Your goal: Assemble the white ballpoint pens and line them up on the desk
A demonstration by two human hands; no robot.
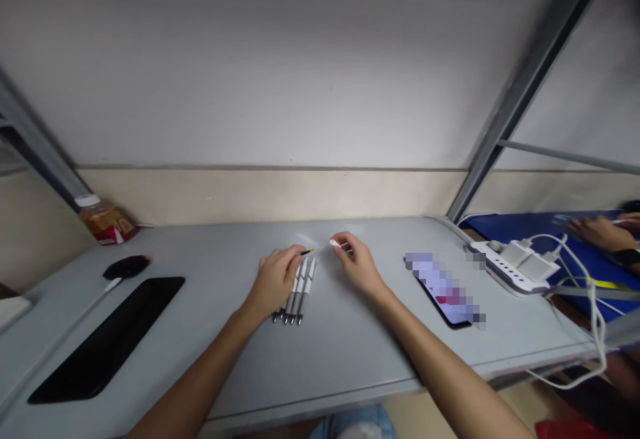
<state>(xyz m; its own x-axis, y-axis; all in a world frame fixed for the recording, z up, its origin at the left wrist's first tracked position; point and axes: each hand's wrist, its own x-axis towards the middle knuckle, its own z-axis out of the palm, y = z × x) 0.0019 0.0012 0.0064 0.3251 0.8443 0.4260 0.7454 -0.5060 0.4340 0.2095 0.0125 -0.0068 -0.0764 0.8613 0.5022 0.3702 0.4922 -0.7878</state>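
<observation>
A thin dark stick (306,252) with a yellowish tip stuck out from the left hand (276,275), whose thumb and fingers were pinched together on it. Its long axis ran nearly level across the view, the tip pointing right and slightly away from the person. In that direction, across a small gap, was a small white piece (335,243), gripped between the thumb and fingers of the right hand (357,262). Its visible end faced left, back toward the stick, and sat a touch farther out; the two were near each other but apart. How much of either was hidden within the fingers could not be told. Just below, a row of pens (300,292) lay side by side on the grey tabletop (360,352), their silver ends toward the person and their white parts partly under the left hand, which was much the nearer of the two. Farther right lay a lit phone (445,292), then a power strip (505,275) with white plugs, and beyond it another person's hand (600,232) over a blue surface. On the left were a black slab (110,339), a black oval object (127,267) beside a white cable, and a bottle (107,220) toward the back.
</observation>
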